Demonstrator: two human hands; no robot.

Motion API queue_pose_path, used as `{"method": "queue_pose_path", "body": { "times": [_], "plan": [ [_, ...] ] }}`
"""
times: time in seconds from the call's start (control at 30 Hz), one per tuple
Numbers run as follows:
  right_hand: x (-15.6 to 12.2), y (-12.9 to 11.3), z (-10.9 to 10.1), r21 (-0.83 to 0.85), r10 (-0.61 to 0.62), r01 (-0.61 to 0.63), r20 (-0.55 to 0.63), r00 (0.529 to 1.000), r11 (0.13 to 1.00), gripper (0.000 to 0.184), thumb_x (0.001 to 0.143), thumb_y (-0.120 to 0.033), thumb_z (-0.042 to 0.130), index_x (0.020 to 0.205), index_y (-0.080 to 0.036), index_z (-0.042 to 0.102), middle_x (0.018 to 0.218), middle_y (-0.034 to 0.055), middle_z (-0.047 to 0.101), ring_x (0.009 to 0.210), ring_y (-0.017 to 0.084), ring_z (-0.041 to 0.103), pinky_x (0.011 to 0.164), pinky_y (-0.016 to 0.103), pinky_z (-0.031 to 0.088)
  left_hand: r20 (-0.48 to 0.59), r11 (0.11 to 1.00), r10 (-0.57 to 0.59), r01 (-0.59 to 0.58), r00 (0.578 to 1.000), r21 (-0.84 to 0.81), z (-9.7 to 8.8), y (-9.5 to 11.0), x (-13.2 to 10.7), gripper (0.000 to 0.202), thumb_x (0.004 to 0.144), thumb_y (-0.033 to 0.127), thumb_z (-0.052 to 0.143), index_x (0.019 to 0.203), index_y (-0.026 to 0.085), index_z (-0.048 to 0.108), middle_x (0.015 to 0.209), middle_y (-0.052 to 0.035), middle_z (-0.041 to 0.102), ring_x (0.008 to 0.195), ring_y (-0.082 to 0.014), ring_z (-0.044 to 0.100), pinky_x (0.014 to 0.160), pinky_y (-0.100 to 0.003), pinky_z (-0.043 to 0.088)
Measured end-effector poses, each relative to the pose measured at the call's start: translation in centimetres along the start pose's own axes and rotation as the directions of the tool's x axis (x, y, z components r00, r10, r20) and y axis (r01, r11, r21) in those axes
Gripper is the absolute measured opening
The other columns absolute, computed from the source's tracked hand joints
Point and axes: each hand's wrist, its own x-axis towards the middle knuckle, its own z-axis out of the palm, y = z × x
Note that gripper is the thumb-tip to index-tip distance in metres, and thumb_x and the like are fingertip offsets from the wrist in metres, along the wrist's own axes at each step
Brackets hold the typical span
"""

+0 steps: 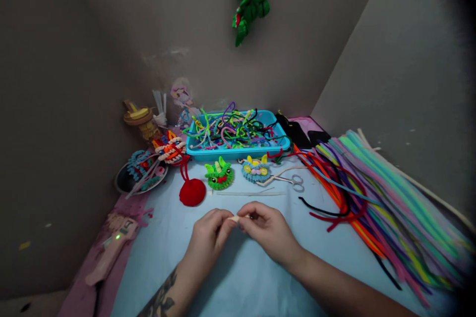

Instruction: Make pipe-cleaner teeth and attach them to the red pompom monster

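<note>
Both hands meet over the light blue cloth, fingertips pinched around a small cream piece (pixel 234 218) that looks like a bit of pipe cleaner. My left hand (pixel 211 232) grips its left end; my right hand (pixel 268 230) is closed at its right end, and most of the piece is hidden by the fingers. Just beyond lie a thin pale strip (pixel 249 193), a green horned creature face (pixel 219 174) made of pipe cleaner, and a blue one (pixel 256 170) with yellow ears. A round red piece (pixel 192 192) with a loop rests to their left, and silver scissors (pixel 292 181) to their right.
Behind stands a blue tray (pixel 238 151) of tangled pipe cleaner scraps. A large bundle of coloured pipe cleaners (pixel 386 198) covers the right side. On the left are a metal bowl (pixel 121 185) of pieces and a pink glue gun (pixel 111 250) with a lit green light.
</note>
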Motion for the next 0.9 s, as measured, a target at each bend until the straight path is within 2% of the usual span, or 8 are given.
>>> {"method": "queue_pose_path", "body": {
  "times": [0.17,0.23,0.33,0.47,0.57,0.73,0.9],
  "plan": [
    [-0.1,0.2,0.0,-0.015,-0.005,0.005,-0.007,1.000,1.000,0.010,0.074,-0.026,0.062,0.079,-0.018,0.063,0.067,-0.0007,0.060,0.061,0.012,0.055,0.056,0.023,0.043,0.033,0.993,-0.099,0.101,0.994,-0.058,0.1,-0.2,-0.2,0.016,0.087,0.025,0.053,0.081,0.017,0.065,0.065,-0.0003,0.067,0.053,-0.0114,0.058,0.052,-0.020,0.046],
    [0.0,0.3,0.1,-0.008,-0.030,0.030,0.003,1.000,1.000,0.011,0.073,-0.025,0.062,0.081,-0.018,0.063,0.074,0.0013,0.063,0.068,0.014,0.059,0.062,0.025,0.046,0.036,0.986,-0.125,0.128,0.992,-0.107,0.2,-0.5,-0.3,0.012,0.084,0.024,0.057,0.090,0.017,0.065,0.065,0.0004,0.068,0.052,-0.0111,0.059,0.050,-0.019,0.046],
    [0.1,0.6,0.0,-0.033,-0.059,0.059,0.010,0.998,0.998,0.012,0.073,-0.024,0.062,0.083,-0.018,0.064,0.079,0.0022,0.064,0.073,0.015,0.060,0.066,0.026,0.047,0.007,0.978,-0.113,0.113,0.994,-0.176,0.2,-0.8,-0.6,0.023,0.079,0.021,0.063,0.102,0.017,0.060,0.069,0.0010,0.070,0.056,-0.0116,0.062,0.054,-0.019,0.049],
    [0.2,0.9,-0.1,-0.006,0.004,-0.004,0.007,1.000,1.000,0.014,0.075,-0.027,0.061,0.084,-0.017,0.063,0.069,-0.0001,0.061,0.061,0.012,0.056,0.056,0.023,0.044,-0.106,0.995,-0.007,-0.004,0.994,-0.101,0.1,-0.9,-0.7,0.012,0.077,0.020,0.067,0.089,0.018,0.065,0.073,-0.0007,0.072,0.059,-0.0119,0.064,0.057,-0.019,0.050],
    [0.1,0.8,0.0,0.025,0.030,-0.030,0.020,0.999,0.999,0.016,0.075,-0.028,0.062,0.086,-0.017,0.064,0.069,0.0004,0.062,0.062,0.013,0.057,0.057,0.024,0.045,-0.126,0.998,0.033,-0.041,0.991,-0.058,-0.1,-0.7,-0.7,0.006,0.078,0.021,0.066,0.084,0.019,0.068,0.072,-0.0015,0.073,0.059,-0.0124,0.065,0.056,-0.019,0.050],
    [0.0,0.1,-0.1,-0.110,-0.100,0.094,-0.046,0.994,0.989,0.008,0.074,-0.025,0.063,0.077,-0.019,0.067,0.071,0.0016,0.062,0.066,0.014,0.058,0.059,0.025,0.045,-0.057,0.992,-0.065,0.059,0.996,-0.108,-0.3,0.0,-0.2,0.013,0.080,0.026,0.063,0.071,0.017,0.068,0.060,-0.0002,0.070,0.048,-0.0108,0.059,0.048,-0.019,0.045],
    [0.0,0.0,-0.2,-0.141,-0.177,0.169,-0.043,0.983,0.975,0.005,0.075,-0.021,0.062,0.076,-0.019,0.067,0.073,0.0016,0.062,0.067,0.014,0.058,0.061,0.025,0.045,-0.006,0.970,-0.180,0.176,0.984,-0.171,-0.4,0.3,0.2,0.021,0.080,0.026,0.060,0.063,0.016,0.068,0.053,0.0004,0.066,0.047,-0.0103,0.055,0.046,-0.018,0.040]
  ]
}}
